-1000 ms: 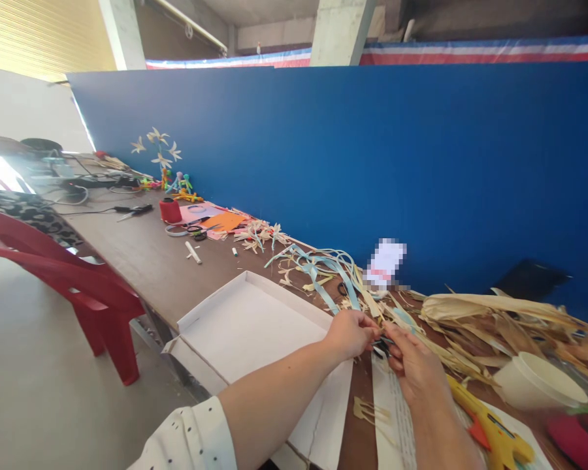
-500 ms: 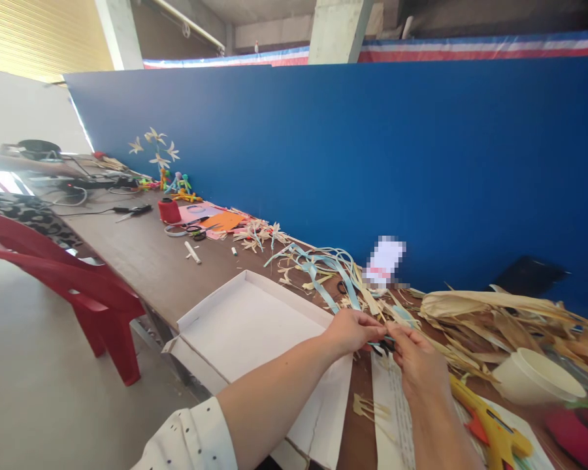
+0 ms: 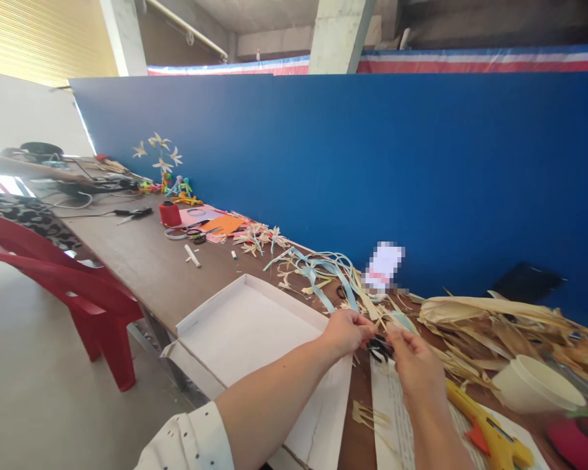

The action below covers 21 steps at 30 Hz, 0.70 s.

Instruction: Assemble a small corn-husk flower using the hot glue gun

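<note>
Above the right edge of the white cardboard tray, my left hand is closed in a pinch, thumb against the forefinger. My right hand faces it a short way to the right, its fingers also pinched together. What the fingertips hold is too small to make out. Black scissors show between and just below the hands; I cannot tell whether a finger touches them. Behind my hands lie light blue strips and pale dried husk strips.
To the right are dried husks, a cream paper cup and a yellow glue gun. A blue partition backs the table. Further left stand a red thread spool and a red chair. Another person's arm reaches in at far left.
My hands have drawn slightly apart, so more of the black scissors shows between them. The thin light blue piece seen at my fingertips earlier is no longer distinct. The view has shifted slightly.
</note>
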### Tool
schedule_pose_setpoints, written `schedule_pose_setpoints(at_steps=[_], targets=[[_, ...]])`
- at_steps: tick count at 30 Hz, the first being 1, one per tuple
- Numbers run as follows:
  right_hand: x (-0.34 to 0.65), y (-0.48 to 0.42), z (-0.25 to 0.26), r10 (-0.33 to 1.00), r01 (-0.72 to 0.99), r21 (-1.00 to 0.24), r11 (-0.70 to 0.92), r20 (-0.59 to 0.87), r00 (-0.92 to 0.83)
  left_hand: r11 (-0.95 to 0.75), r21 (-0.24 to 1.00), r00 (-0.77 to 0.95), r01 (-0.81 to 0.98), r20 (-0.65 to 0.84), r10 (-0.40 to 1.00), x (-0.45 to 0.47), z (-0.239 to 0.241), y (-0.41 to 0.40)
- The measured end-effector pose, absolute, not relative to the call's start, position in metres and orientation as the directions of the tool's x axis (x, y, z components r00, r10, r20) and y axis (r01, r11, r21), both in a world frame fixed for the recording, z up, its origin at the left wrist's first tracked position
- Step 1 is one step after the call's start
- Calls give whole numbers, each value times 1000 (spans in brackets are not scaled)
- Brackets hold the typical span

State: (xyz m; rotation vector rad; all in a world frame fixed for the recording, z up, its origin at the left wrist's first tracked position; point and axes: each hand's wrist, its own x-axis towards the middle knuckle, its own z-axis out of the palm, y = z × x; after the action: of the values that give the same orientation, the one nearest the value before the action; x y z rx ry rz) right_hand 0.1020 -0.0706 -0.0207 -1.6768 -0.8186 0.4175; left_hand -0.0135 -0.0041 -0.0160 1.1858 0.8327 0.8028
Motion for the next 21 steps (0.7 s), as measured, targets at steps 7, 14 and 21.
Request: schedule_pose_setpoints(at_steps=[7, 14, 21], targets=[[104, -77, -7, 436, 892, -453, -11, 800, 412, 247, 960, 541, -128, -142, 829, -21, -10, -4], [110, -75, -10, 464, 962, -273, 23, 855, 232, 273, 953, 636, -130, -131, 760, -24, -11, -3], [111, -75, -16, 590, 898, -440, 26, 732, 342, 278, 948, 633, -155, -120, 764, -22, -15, -4]])
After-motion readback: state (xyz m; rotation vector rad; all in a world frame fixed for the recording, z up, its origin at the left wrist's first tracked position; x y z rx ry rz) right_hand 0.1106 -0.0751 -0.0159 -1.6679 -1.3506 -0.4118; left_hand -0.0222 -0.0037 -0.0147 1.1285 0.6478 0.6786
